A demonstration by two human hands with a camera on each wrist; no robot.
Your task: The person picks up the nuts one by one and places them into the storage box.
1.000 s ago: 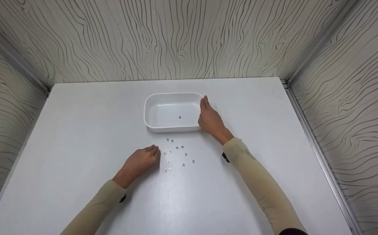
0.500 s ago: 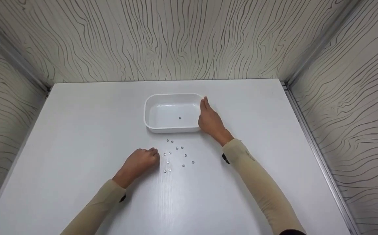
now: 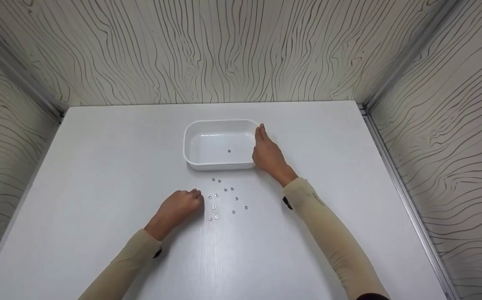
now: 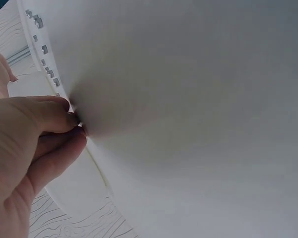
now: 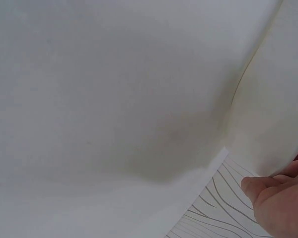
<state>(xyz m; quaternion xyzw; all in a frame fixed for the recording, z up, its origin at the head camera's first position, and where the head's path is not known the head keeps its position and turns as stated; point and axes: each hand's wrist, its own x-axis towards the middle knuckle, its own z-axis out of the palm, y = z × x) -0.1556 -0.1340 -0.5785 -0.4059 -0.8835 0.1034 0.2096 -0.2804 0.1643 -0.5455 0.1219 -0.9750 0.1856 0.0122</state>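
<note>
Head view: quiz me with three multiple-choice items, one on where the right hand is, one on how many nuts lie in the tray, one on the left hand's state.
1. Where does the right hand rest?
A. against the white tray's right side
B. on the table's far left corner
C. over the loose nuts

2. How many nuts lie inside the tray?
A. none
B. one
C. six

3. How is the left hand set?
A. flat, palm up
B. fingers curled, tips pinched together at the table beside the loose nuts
C. gripping the tray

Answers: 1 A, its fingers lie along that wall. 2 B, a single nut shows on the floor. 3 B, the left wrist view shows thumb and fingers meeting.
</note>
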